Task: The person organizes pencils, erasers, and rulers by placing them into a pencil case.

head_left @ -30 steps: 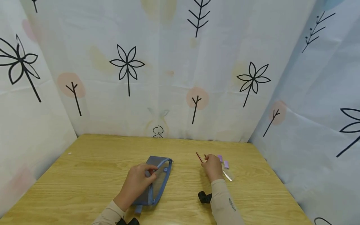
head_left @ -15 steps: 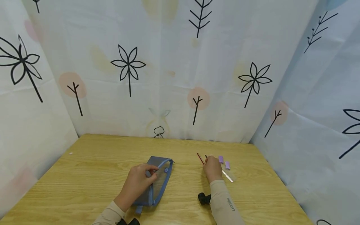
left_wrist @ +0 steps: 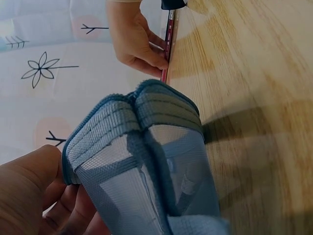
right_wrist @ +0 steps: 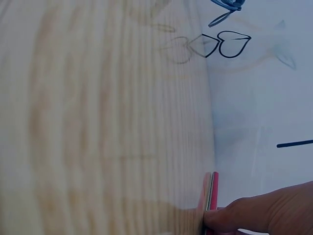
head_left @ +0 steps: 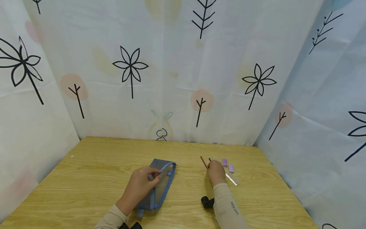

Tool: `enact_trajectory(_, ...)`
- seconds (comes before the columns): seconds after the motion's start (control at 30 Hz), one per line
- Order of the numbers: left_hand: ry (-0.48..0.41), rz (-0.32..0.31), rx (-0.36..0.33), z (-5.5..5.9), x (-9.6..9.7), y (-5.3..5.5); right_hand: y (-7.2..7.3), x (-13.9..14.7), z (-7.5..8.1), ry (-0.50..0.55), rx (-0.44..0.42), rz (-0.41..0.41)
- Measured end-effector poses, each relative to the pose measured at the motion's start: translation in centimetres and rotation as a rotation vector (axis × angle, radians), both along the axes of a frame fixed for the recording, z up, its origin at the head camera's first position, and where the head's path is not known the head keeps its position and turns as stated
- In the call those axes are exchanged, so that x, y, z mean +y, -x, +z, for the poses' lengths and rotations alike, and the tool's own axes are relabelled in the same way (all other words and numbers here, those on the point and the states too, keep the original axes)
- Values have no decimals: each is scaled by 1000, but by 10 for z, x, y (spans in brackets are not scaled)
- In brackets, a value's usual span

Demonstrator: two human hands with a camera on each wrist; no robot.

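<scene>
A blue-grey mesh pencil case (head_left: 164, 190) lies on the table with its zipped mouth undone. My left hand (head_left: 140, 184) pinches one edge of that mouth; in the left wrist view, the thumb and fingers of the left hand (left_wrist: 34, 178) hold the zipper side of the case (left_wrist: 171, 171). To the right, my right hand (head_left: 216, 173) is down at the table, with its thumb and fingers on a slim red pencil (head_left: 204, 162). The right wrist view has the thumb (right_wrist: 239, 215) against the red pencil (right_wrist: 213, 188) and other thin sticks beside it. The palm hides their lower ends.
Two small purple blocks (head_left: 224, 162), perhaps erasers, lie just right of the right hand. A shiny flat strip (head_left: 231, 179) sits nearby. Patterned cloth walls (head_left: 171, 111) enclose the wooden table (head_left: 100, 178). A black wrist camera (head_left: 207, 202) juts from the right sleeve.
The fingers of my right hand have sunk slightly over the pencils. My left hand and the pencil case look unmoved.
</scene>
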State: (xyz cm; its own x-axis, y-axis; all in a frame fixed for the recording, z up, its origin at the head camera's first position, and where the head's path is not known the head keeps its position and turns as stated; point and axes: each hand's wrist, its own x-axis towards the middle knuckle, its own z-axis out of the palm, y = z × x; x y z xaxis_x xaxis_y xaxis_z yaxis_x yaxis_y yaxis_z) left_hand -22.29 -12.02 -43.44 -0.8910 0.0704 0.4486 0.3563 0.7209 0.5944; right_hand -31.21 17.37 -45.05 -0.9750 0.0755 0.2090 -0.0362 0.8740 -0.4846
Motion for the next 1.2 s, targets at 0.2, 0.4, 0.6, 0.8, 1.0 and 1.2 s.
enact_trajectory(0.2,3,-6,15,0,0,0,-1,-2,1,2,-11,-6)
enact_trajectory(0.4,0,-1,16,2,0,0,0,-1,0,-4,4,-8)
enact_trajectory(0.6,6,15,17,5,0,-1,-1,-2,-1,9,25,11)
enact_trajectory(0.8,9,12,29,6,0,-2,-4,-4,0,27,12,11)
enact_trajectory(1.0,-3,8,19,7,0,-3,-5,-5,3,55,-23,-10)
enact_trajectory(1.2,-3,15,-2,7,0,-3,-6,-7,4,162,-82,21)
